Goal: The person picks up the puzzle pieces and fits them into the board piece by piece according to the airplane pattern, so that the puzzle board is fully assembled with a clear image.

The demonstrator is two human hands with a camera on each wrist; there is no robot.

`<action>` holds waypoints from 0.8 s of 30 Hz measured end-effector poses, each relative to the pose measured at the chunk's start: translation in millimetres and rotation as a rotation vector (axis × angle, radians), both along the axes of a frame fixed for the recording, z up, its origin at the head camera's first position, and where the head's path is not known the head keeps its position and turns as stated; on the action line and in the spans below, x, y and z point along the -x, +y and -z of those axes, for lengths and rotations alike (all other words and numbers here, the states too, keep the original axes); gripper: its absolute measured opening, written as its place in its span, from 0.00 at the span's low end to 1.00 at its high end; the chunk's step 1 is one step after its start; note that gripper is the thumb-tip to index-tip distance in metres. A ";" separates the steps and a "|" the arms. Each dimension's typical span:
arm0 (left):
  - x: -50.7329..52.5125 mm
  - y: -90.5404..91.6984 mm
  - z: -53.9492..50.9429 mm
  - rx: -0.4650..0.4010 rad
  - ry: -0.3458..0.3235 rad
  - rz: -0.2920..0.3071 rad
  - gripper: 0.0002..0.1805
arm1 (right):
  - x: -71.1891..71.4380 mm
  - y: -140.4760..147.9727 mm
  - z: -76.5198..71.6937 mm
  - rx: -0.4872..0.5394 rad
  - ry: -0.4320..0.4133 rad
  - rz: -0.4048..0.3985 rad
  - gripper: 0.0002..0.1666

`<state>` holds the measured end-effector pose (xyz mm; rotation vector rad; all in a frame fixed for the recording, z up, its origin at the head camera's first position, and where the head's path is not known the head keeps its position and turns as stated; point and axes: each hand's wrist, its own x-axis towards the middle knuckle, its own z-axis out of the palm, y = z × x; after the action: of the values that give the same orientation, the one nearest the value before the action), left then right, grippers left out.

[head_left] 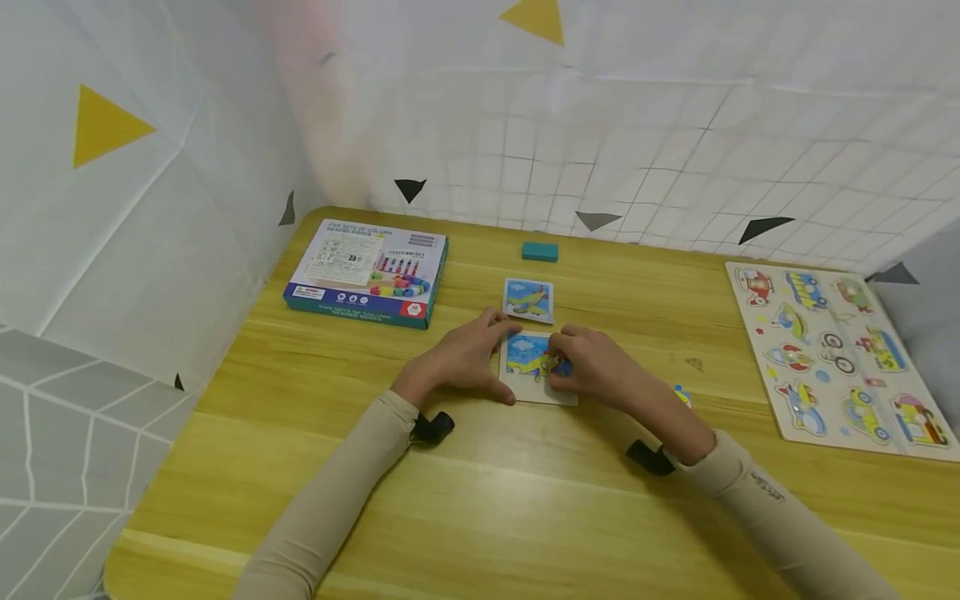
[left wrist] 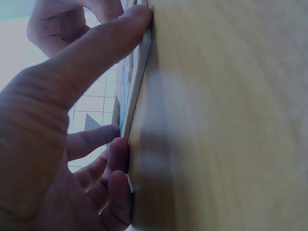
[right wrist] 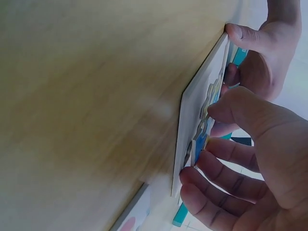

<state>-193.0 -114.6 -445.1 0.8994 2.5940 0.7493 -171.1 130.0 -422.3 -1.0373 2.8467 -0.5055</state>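
- Two hands work at one small puzzle board [head_left: 528,390], which lies flat on the table [head_left: 480,508], just nearer the person than an airplane picture card [head_left: 528,298].
- Left hand [head_left: 468,354]: grips the board's left side, thumb at the near corner, forefinger at the far one.
- Right hand [head_left: 596,362]: pinches a partly blue jigsaw piece [right wrist: 199,145] between thumb and fingers at the board's right side. The fingers hide whether it is fully seated; in the right wrist view its edge looks raised.
- Fitted sky-and-airplane pieces [head_left: 522,354] cover part of the board; its near strip is bare.
- Risk: pressing down while the tabs are misaligned could jam the piece or lift its neighbours.
- Risk: if the left hand eases off, a sideways push could skid the board into the card.
- Risk: a loose piece [head_left: 682,395] lies right beside the right forearm; a sweep of that arm could shift it.
- Well apart, low hazard: beaded-column toy box [head_left: 352,287], teal block [head_left: 540,252], vehicle peg puzzle [head_left: 819,377].
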 end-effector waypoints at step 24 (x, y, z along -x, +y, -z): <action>0.1 -0.4 -1.4 -0.011 -0.006 0.006 0.60 | -0.5 0.0 2.4 -0.005 0.041 -0.021 0.12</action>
<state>-193.1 -115.1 -443.7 0.9069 2.5829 0.7646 -170.7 130.0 -424.8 -1.0871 2.8676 -0.4807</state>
